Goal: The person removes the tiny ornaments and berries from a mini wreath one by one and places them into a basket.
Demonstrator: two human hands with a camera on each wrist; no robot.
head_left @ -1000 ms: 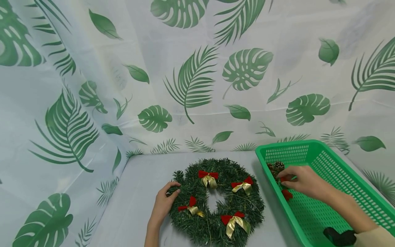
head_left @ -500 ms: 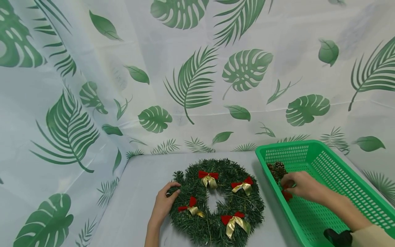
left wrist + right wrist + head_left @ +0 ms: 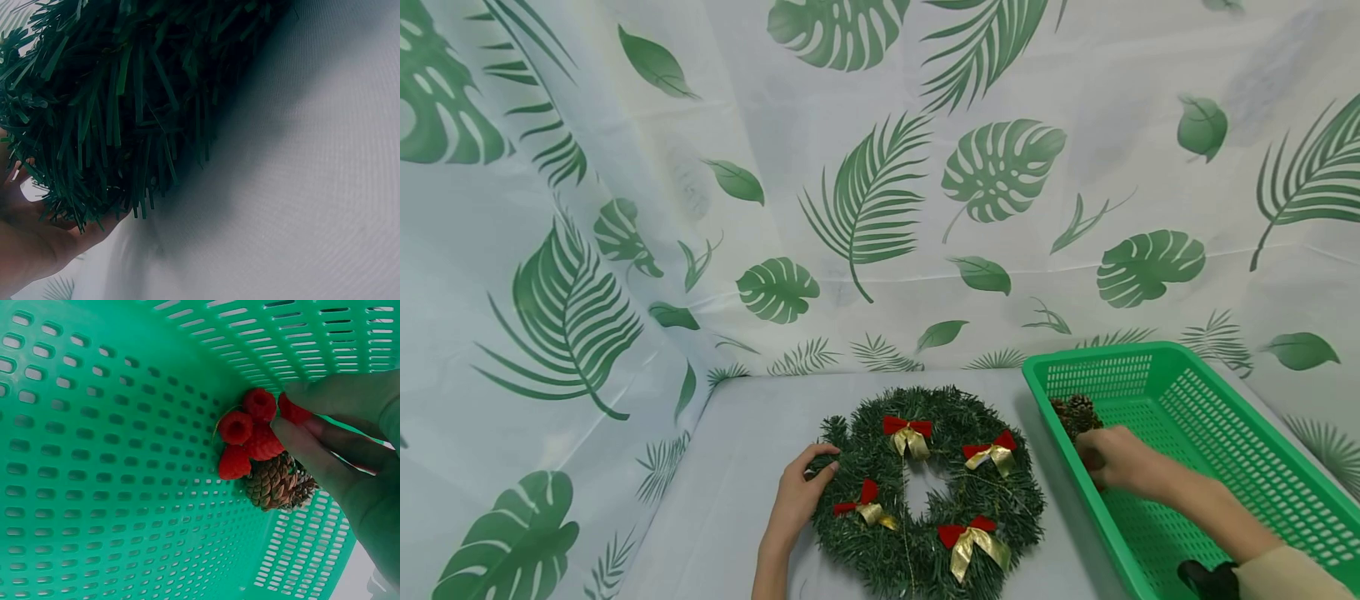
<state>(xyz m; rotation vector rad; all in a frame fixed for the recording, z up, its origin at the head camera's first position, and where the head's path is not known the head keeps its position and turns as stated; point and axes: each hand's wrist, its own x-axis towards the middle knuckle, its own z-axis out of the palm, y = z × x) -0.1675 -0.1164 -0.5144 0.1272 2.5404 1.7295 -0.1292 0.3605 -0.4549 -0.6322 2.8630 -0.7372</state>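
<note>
A green pine wreath point(image 3: 1007, 508) with several red-and-gold bows point(image 3: 908, 434) lies flat on the white table. My left hand point(image 3: 808, 483) grips its left edge, fingers curled over the needles point(image 3: 112, 125) with the palm beneath them. My right hand point(image 3: 1101, 460) reaches into the green basket point(image 3: 1105, 351) near its left wall. There, in the right wrist view, my right hand point(image 3: 286, 411) pinches a berry of a red berry cluster point(image 3: 247, 434), which lies against a brown pine cone point(image 3: 278, 484). From the head view the berries are hidden under the hand.
Pine cones point(image 3: 1077, 412) sit in the basket's far left corner. A leaf-print cloth point(image 3: 865, 208) hangs close behind and to the left of the table. A black wrist strap point(image 3: 1206, 577) shows at the lower right.
My right hand has slid down and left inside the basket, onto the red berries, and now covers them in the head view. The left hand and wreath have not moved.
</note>
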